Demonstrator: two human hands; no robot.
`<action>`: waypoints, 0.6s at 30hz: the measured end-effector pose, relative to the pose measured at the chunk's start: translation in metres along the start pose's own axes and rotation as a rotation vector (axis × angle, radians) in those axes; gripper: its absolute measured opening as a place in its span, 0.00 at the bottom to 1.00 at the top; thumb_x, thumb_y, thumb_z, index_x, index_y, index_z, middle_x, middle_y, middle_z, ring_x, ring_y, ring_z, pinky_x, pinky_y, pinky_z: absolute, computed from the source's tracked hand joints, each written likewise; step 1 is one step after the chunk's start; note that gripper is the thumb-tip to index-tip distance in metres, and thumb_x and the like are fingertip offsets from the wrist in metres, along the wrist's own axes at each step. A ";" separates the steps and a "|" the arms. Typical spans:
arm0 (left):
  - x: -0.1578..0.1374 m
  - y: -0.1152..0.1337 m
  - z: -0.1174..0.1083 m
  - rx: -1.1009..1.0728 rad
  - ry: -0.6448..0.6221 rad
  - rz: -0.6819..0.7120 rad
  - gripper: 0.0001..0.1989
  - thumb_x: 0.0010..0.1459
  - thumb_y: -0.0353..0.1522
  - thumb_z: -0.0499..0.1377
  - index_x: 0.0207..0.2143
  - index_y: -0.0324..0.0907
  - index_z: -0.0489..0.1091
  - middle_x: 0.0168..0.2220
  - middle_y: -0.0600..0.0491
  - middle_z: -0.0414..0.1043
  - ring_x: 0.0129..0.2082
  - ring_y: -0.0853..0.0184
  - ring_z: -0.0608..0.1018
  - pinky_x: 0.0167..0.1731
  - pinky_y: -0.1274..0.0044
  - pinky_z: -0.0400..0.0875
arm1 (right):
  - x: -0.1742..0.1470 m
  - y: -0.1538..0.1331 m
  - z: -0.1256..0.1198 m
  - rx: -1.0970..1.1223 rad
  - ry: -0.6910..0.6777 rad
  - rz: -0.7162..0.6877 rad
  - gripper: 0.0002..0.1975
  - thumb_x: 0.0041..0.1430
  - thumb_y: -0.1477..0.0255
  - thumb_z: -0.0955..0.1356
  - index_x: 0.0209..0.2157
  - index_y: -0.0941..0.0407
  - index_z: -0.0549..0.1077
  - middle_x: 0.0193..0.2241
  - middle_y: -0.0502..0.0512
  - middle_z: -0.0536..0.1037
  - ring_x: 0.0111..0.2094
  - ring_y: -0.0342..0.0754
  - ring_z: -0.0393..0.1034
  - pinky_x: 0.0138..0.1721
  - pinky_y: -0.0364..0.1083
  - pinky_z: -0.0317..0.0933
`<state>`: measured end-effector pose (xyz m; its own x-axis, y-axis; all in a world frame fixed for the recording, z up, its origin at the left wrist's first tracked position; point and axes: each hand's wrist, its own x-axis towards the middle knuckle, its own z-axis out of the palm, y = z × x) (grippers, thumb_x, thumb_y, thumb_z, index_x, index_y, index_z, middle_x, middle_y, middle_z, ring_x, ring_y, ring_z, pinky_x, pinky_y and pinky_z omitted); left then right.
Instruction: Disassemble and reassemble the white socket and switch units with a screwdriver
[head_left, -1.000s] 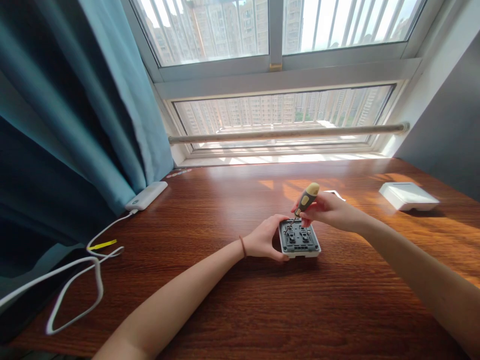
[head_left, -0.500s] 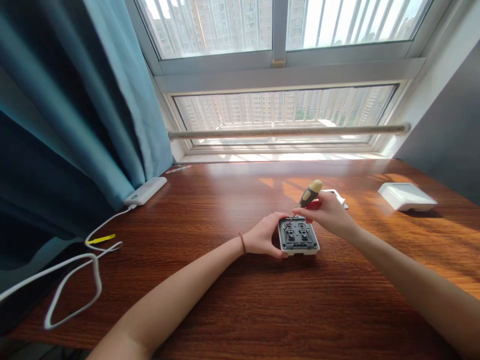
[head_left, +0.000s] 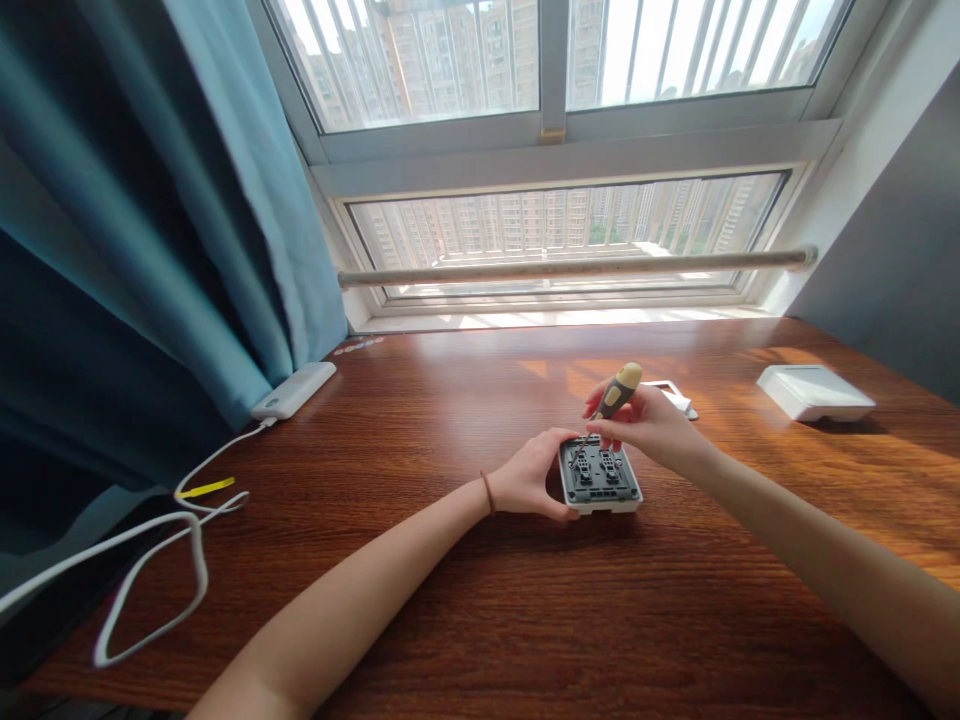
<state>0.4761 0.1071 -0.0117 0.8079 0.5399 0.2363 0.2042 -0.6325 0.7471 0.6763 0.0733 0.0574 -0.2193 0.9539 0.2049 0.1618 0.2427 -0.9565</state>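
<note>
A square wall switch [head_left: 600,474] with a dark grey inner plate and a white base lies on the wooden table. Thumb and fingers of my left hand [head_left: 534,475] grip its left side. My right hand [head_left: 649,420] is closed around a screwdriver [head_left: 619,391] with a grey and cream handle. The screwdriver leans, its shaft running down to the left side of the switch's plate, near a screw. Whether the tip sits in the screw head is too small to tell.
Behind my right hand lies a white frame [head_left: 676,397], partly hidden. A white box [head_left: 816,391] stands at the right. On the left are a white power strip [head_left: 295,390], its looping cable [head_left: 201,570], a yellow tie [head_left: 208,487] and a blue curtain [head_left: 217,200].
The fingers of my right hand have shifted on the screwdriver handle, with some now loosened and extended. My left hand keeps its hold on the switch. The view has moved slightly.
</note>
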 end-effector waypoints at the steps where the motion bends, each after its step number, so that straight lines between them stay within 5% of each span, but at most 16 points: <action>1: 0.000 0.000 0.000 0.003 0.001 0.000 0.48 0.34 0.39 0.69 0.57 0.43 0.51 0.55 0.46 0.58 0.54 0.54 0.64 0.55 0.64 0.57 | 0.000 -0.001 -0.001 0.045 -0.032 0.015 0.15 0.46 0.69 0.72 0.36 0.57 0.67 0.32 0.52 0.74 0.21 0.40 0.69 0.21 0.42 0.65; 5: 0.000 0.000 0.000 0.015 0.004 -0.013 0.46 0.34 0.37 0.69 0.56 0.44 0.52 0.53 0.46 0.60 0.53 0.54 0.65 0.54 0.64 0.58 | 0.001 -0.006 -0.010 0.136 -0.164 0.037 0.21 0.48 0.71 0.71 0.45 0.55 0.63 0.40 0.56 0.74 0.24 0.42 0.72 0.21 0.41 0.65; 9: 0.000 0.002 0.000 0.016 0.006 0.003 0.47 0.34 0.38 0.69 0.56 0.44 0.52 0.54 0.47 0.59 0.53 0.54 0.64 0.55 0.65 0.58 | 0.002 -0.009 -0.017 0.134 -0.245 0.048 0.17 0.50 0.72 0.70 0.42 0.56 0.65 0.38 0.57 0.75 0.25 0.44 0.73 0.22 0.42 0.66; 12: 0.000 0.003 -0.001 0.013 0.006 0.007 0.46 0.35 0.38 0.69 0.56 0.44 0.52 0.55 0.46 0.59 0.54 0.54 0.64 0.55 0.65 0.58 | 0.000 -0.012 -0.015 0.070 -0.209 0.046 0.09 0.50 0.72 0.70 0.33 0.58 0.68 0.34 0.56 0.77 0.23 0.42 0.72 0.22 0.42 0.66; 18: 0.001 0.000 0.001 -0.015 0.004 0.010 0.46 0.35 0.37 0.69 0.57 0.42 0.52 0.56 0.45 0.57 0.56 0.53 0.62 0.56 0.64 0.56 | -0.007 -0.017 -0.003 -0.003 -0.105 -0.016 0.08 0.46 0.73 0.72 0.29 0.58 0.71 0.31 0.54 0.76 0.26 0.43 0.70 0.22 0.42 0.67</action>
<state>0.4770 0.1072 -0.0120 0.8078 0.5358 0.2459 0.1879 -0.6294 0.7540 0.6778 0.0630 0.0727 -0.3214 0.9261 0.1977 0.1600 0.2588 -0.9526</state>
